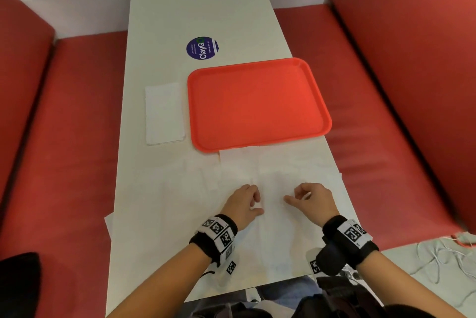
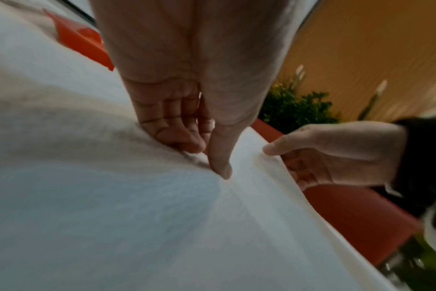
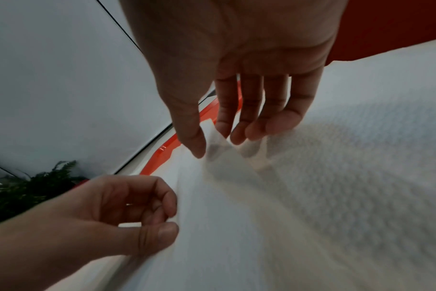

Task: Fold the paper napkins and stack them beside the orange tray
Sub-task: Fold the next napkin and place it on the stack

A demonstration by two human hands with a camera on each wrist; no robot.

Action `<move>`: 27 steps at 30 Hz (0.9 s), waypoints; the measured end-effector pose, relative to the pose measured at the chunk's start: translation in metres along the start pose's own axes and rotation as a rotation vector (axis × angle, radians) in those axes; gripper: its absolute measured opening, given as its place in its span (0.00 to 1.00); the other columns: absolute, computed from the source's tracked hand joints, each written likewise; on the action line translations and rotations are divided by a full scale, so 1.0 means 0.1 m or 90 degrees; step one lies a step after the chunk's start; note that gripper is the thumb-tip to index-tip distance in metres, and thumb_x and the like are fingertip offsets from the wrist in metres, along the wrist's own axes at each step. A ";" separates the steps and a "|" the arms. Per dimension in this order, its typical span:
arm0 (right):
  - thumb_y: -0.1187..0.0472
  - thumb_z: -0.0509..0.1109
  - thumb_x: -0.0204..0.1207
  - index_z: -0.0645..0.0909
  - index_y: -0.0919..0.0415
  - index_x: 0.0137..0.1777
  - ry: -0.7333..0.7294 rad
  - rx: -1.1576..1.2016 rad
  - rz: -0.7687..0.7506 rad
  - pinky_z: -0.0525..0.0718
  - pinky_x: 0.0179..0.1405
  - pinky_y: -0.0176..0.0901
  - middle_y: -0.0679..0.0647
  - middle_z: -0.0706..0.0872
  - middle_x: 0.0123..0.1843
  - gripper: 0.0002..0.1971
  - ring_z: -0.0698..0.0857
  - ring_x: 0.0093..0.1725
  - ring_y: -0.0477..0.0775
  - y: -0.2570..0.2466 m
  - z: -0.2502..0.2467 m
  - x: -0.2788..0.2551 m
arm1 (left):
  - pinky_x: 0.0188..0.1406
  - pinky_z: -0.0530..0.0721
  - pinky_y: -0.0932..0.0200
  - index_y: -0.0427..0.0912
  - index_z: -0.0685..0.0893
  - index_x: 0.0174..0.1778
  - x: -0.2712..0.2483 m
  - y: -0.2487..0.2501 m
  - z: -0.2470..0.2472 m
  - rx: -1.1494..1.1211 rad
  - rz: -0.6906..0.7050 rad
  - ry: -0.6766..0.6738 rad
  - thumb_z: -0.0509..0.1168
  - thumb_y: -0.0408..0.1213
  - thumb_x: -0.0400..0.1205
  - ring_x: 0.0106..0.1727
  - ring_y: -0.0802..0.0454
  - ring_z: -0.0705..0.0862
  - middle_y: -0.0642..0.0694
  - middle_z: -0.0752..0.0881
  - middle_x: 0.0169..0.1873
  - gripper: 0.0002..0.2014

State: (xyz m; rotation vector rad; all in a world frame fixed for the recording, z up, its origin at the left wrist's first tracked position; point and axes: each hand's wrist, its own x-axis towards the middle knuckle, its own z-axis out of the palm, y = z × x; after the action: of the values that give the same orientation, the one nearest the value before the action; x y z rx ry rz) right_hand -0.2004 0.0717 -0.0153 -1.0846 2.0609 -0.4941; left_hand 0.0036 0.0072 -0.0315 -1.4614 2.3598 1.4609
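Both hands pinch dimpled napkin (thin, white).

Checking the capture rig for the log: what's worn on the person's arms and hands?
Both forearms are bare, with no sleeves or gloves. Each wrist carries a black strap: the left wrist strap and right wrist strap both bear white tags printed with black square codes. A black camera unit hangs under the right strap. The left hand and right hand wear no visible rings.
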 end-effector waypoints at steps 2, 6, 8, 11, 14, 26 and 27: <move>0.53 0.82 0.67 0.83 0.54 0.32 -0.008 0.026 -0.010 0.74 0.32 0.30 0.48 0.86 0.34 0.11 0.82 0.30 0.45 -0.02 -0.04 -0.03 | 0.47 0.82 0.51 0.45 0.77 0.44 -0.03 0.02 -0.01 -0.044 0.000 0.030 0.74 0.39 0.78 0.36 0.54 0.74 0.50 0.77 0.40 0.10; 0.56 0.83 0.67 0.84 0.56 0.32 -0.026 0.093 -0.041 0.81 0.32 0.36 0.49 0.88 0.33 0.10 0.87 0.26 0.48 -0.12 -0.10 -0.10 | 0.44 0.84 0.59 0.44 0.82 0.45 -0.18 0.18 -0.02 -0.092 0.034 0.063 0.75 0.47 0.76 0.38 0.54 0.81 0.50 0.82 0.41 0.13; 0.58 0.83 0.67 0.85 0.57 0.32 -0.062 0.131 -0.075 0.84 0.32 0.39 0.49 0.88 0.31 0.09 0.87 0.26 0.49 -0.21 -0.11 -0.13 | 0.41 0.84 0.63 0.45 0.84 0.45 -0.24 0.26 -0.02 -0.162 0.010 0.060 0.76 0.57 0.72 0.41 0.55 0.85 0.51 0.86 0.42 0.19; 0.61 0.83 0.66 0.86 0.54 0.32 -0.103 0.146 -0.138 0.80 0.33 0.34 0.43 0.88 0.31 0.07 0.82 0.28 0.41 -0.33 -0.10 -0.13 | 0.47 0.90 0.55 0.43 0.85 0.43 -0.26 0.30 -0.02 -0.297 -0.045 0.071 0.75 0.65 0.67 0.42 0.51 0.89 0.47 0.89 0.42 0.27; 0.59 0.84 0.64 0.88 0.53 0.34 -0.106 0.144 -0.200 0.74 0.33 0.28 0.43 0.85 0.37 0.07 0.77 0.30 0.40 -0.39 -0.07 -0.13 | 0.51 0.90 0.45 0.36 0.86 0.43 -0.26 0.29 -0.02 -0.446 -0.080 0.092 0.75 0.66 0.65 0.43 0.43 0.91 0.37 0.89 0.43 0.32; 0.55 0.85 0.63 0.92 0.51 0.41 -0.170 0.132 -0.187 0.79 0.38 0.28 0.44 0.83 0.54 0.07 0.83 0.50 0.40 -0.35 0.03 -0.17 | 0.52 0.90 0.48 0.34 0.88 0.54 -0.29 0.25 0.08 -0.588 -0.068 0.105 0.75 0.41 0.78 0.50 0.42 0.91 0.35 0.90 0.49 0.14; 0.54 0.85 0.63 0.92 0.49 0.42 -0.187 0.130 -0.188 0.78 0.38 0.29 0.43 0.82 0.56 0.09 0.83 0.51 0.39 -0.34 0.03 -0.18 | 0.51 0.90 0.49 0.37 0.88 0.56 -0.30 0.26 0.08 -0.588 -0.066 0.106 0.75 0.40 0.78 0.50 0.45 0.91 0.38 0.91 0.49 0.14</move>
State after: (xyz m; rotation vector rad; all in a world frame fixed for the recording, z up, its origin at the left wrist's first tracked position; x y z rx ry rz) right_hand -0.1736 0.0674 0.0121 -1.2605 1.5691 -0.6343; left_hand -0.0012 0.0368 -0.0050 -1.8363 1.6460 2.6639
